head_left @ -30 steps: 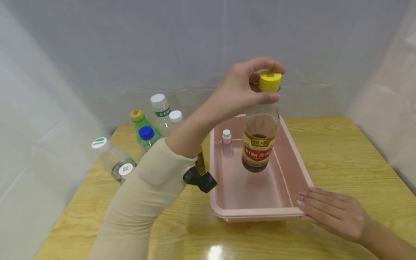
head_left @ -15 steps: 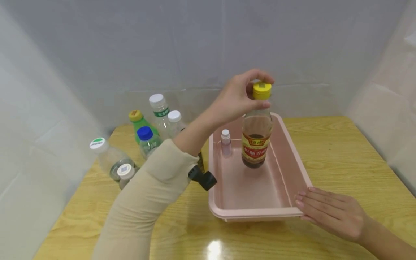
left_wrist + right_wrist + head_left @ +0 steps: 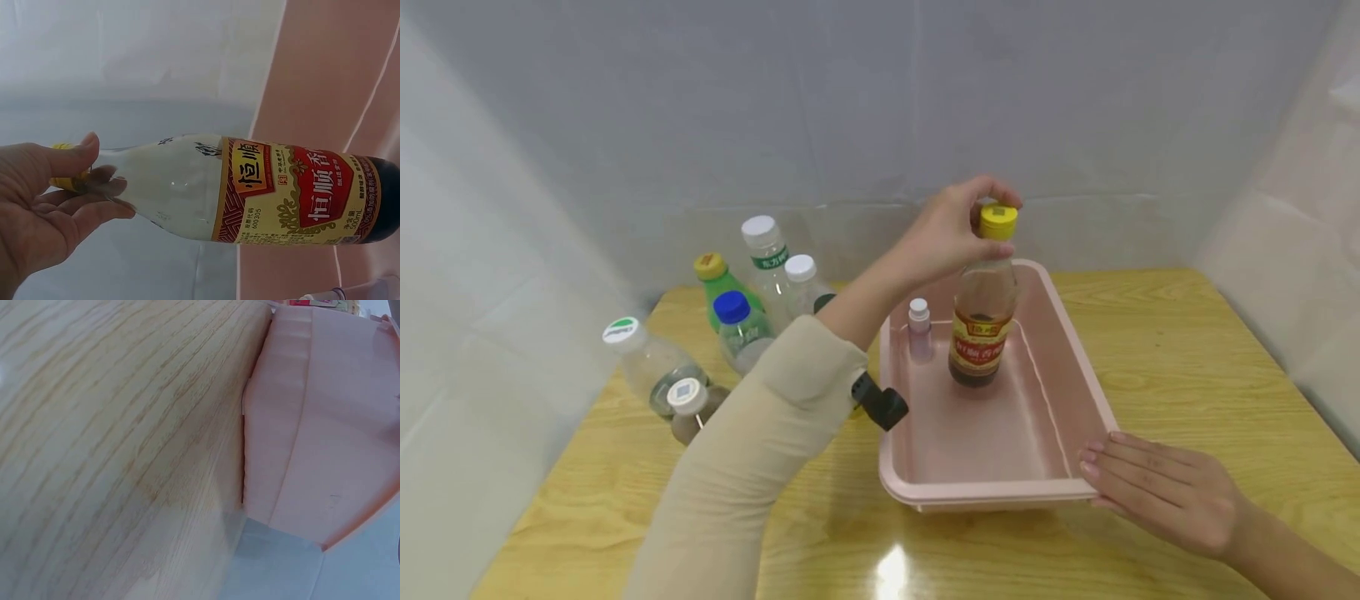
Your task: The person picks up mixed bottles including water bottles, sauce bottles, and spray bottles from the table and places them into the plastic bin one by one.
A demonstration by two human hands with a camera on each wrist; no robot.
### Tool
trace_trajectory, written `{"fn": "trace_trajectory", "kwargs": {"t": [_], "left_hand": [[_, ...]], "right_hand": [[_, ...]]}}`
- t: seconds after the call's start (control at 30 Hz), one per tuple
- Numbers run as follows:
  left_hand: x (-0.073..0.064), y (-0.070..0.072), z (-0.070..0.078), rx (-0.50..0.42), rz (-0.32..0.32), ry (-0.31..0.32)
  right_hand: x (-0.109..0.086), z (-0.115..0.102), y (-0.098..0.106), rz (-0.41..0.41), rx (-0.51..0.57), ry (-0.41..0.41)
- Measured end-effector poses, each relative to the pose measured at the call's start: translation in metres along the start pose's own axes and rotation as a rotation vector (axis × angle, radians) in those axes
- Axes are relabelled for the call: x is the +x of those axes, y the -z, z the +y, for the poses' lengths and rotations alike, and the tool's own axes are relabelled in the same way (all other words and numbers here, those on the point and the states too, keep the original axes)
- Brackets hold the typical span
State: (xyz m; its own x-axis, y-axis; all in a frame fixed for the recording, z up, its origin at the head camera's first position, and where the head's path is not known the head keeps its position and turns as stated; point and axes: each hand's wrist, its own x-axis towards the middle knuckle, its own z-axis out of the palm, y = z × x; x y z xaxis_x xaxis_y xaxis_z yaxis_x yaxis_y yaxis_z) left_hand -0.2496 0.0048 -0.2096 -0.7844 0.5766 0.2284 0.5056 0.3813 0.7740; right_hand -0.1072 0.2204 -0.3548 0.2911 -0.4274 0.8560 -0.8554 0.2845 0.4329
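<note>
My left hand (image 3: 951, 227) grips a glass vinegar bottle (image 3: 982, 329) by its neck, just under the yellow cap (image 3: 998, 221). The bottle is upright inside a pink plastic tub (image 3: 1000, 492), toward its back, with dark liquid low in it. In the left wrist view the thumb and fingers wrap the neck of the bottle (image 3: 262, 190), and its red and yellow label faces the camera. My right hand (image 3: 1172, 492) rests with straight fingers on the tub's front right corner. A small bottle with a white cap (image 3: 919, 332) stands in the tub's left back part.
Left of the tub stand several bottles: a green one with a yellow cap (image 3: 722, 287), a blue-capped one (image 3: 741, 329), clear white-capped ones (image 3: 767, 262) and a small brown one (image 3: 692, 412). All are on a wooden table (image 3: 820, 533) with pale sheeting behind.
My left hand has lowered the vinegar bottle deeper into the tub and shifted it slightly left. The right hand has stayed at the tub's corner.
</note>
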Motion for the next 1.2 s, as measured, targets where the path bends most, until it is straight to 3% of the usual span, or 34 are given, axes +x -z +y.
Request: {"fn": "trace_trajectory", "kwargs": {"t": [0.4,0.8,1.2], "left_hand": [[0.009,0.002,-0.02,0.071,0.009,0.019],[0.011,0.0,-0.04,0.132,0.002,0.086],[0.016,-0.002,-0.043,0.147,0.047,0.088]], "right_hand": [[0.003,0.003,-0.001,0.01,0.009,0.019],[0.001,0.002,-0.001,0.003,0.006,0.013],[0.002,0.001,0.0,-0.005,-0.001,0.007]]}}
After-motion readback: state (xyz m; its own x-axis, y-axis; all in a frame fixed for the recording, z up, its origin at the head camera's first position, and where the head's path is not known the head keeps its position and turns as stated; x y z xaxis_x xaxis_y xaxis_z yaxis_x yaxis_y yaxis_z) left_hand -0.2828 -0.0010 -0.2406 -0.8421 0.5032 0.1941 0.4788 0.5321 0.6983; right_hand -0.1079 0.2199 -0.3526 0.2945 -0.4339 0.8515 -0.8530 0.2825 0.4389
